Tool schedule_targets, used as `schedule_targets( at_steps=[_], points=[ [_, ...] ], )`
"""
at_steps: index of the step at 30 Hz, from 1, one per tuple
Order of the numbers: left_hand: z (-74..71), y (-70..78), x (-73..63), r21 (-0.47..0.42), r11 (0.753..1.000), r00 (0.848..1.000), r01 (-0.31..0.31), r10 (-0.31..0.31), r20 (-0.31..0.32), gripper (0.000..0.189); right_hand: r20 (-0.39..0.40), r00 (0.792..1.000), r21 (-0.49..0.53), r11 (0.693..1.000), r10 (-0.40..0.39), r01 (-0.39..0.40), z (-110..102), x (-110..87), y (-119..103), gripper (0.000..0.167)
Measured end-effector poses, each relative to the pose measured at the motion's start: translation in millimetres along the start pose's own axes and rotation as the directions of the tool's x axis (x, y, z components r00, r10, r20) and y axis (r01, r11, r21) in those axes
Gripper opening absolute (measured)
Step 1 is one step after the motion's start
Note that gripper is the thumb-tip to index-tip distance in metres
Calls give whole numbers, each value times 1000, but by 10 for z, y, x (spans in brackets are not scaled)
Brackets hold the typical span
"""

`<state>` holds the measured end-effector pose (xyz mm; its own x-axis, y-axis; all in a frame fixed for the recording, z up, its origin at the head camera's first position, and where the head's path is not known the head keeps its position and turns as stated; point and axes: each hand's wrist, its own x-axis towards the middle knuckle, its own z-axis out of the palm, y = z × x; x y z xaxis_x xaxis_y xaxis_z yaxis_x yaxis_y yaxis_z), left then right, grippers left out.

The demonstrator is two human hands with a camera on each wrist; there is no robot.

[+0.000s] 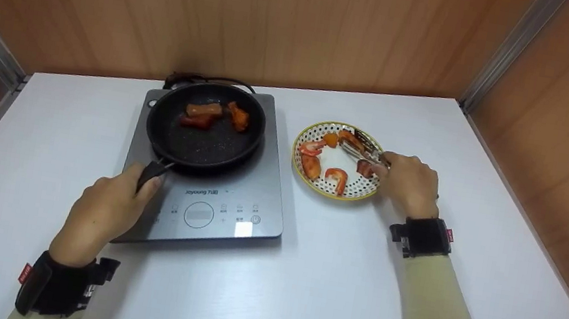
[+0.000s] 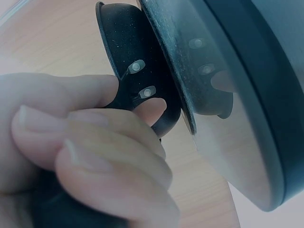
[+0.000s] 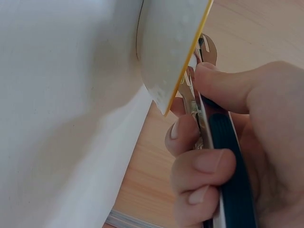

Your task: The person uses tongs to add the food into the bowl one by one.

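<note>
My left hand [image 1: 106,205] grips the black handle [image 1: 151,172] of a frying pan [image 1: 201,146]. In the pan lie a brown sausage-like piece [image 1: 204,110], a dark red piece [image 1: 198,122] and an orange-brown piece [image 1: 237,117]. Over at the right, my right hand [image 1: 409,185] holds metal tongs [image 1: 359,151] with a dark handle [image 3: 225,156]. Their tips reach into a yellow-rimmed dotted plate [image 1: 317,185], at a browned piece [image 1: 350,138]; whether they pinch it, I cannot tell. Shrimp [image 1: 337,178], a sausage-like piece [image 1: 310,167] and a dark red chunk [image 1: 365,168] also lie there.
Beneath the pan is a grey induction cooker [image 1: 250,194], its touch panel toward me and a black cable [image 1: 228,80] behind. Both cooker and plate stand on a white table [image 1: 239,301]. Wood-grain panels [image 1: 306,20] rise along the back and sides.
</note>
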<state>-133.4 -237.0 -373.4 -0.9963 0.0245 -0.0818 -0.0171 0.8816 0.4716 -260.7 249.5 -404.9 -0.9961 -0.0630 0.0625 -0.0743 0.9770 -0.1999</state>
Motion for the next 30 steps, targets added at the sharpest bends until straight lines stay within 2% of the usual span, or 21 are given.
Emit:
schedule_targets(
  at_steps=[14, 23, 30],
  points=[
    [-1, 0, -1, -9, 1000, 1000, 6, -6, 5, 35, 6, 1000, -9, 1000, -19, 19, 0, 13, 29, 44],
    [-3, 6, -7, -8, 1000, 1000, -5, 5, -9, 34, -5, 1000, 22, 1000, 12, -12, -33, 12, 25, 45],
    [0, 4, -7, 5, 1000, 1000, 0, 0, -2, 33, -21, 1000, 11, 1000, -8, 8, -37, -1, 35, 40]
  ],
)
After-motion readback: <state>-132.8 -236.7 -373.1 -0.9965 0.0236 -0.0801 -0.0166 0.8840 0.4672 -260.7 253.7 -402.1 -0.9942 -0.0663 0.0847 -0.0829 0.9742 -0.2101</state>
